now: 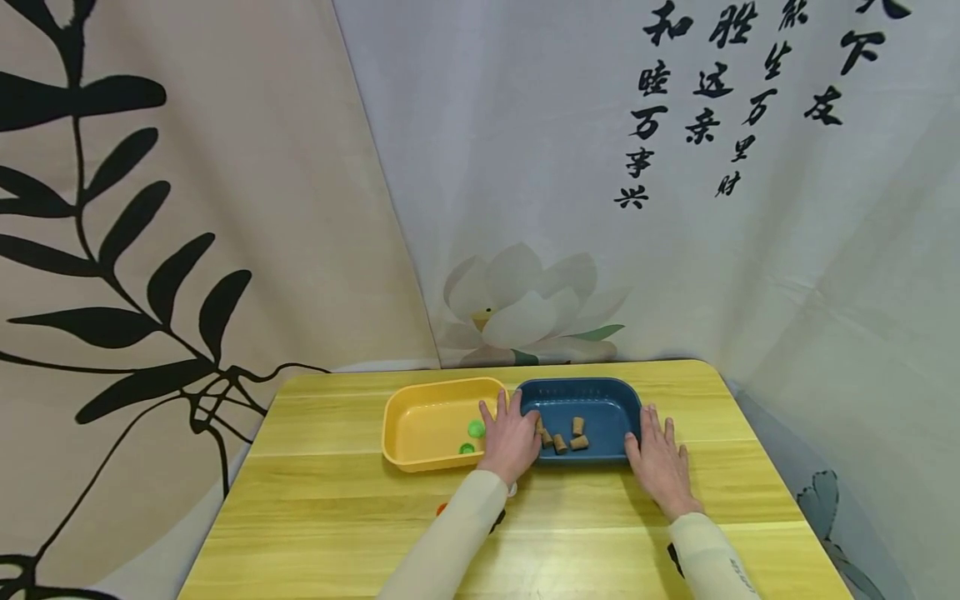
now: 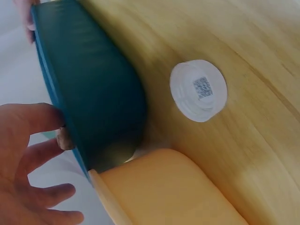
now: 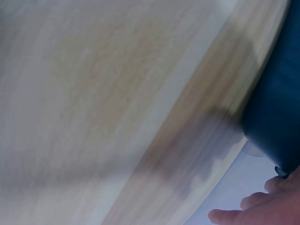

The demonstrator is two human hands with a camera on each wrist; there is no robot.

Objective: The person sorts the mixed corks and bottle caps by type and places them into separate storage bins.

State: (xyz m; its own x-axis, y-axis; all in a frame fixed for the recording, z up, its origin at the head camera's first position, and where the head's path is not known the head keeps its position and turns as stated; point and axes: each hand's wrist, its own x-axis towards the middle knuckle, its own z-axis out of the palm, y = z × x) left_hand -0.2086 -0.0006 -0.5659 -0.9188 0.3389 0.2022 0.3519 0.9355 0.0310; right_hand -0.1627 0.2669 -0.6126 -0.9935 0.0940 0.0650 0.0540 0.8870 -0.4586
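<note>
My left hand [image 1: 512, 437] reaches over the meeting edges of a yellow tray [image 1: 405, 460] and a dark blue tray [image 1: 577, 385]. In the left wrist view its thumb and index finger pinch a small brown cork [image 2: 64, 139] at the blue tray's rim, while the other fingers are spread. Several more corks [image 1: 579, 443] lie inside the blue tray near its front wall. My right hand [image 1: 663, 467] rests at the blue tray's right rim with fingers extended. Two green round pieces [image 1: 476, 428] sit in the yellow tray, beside the left hand.
A clear white bottle cap [image 2: 198, 90] lies on the wooden table [image 1: 322, 500] in front of the trays, partly hidden by the left sleeve in the head view. A small orange piece [image 1: 441, 508] shows beside that sleeve. A printed curtain [image 1: 525, 167] hangs behind the table.
</note>
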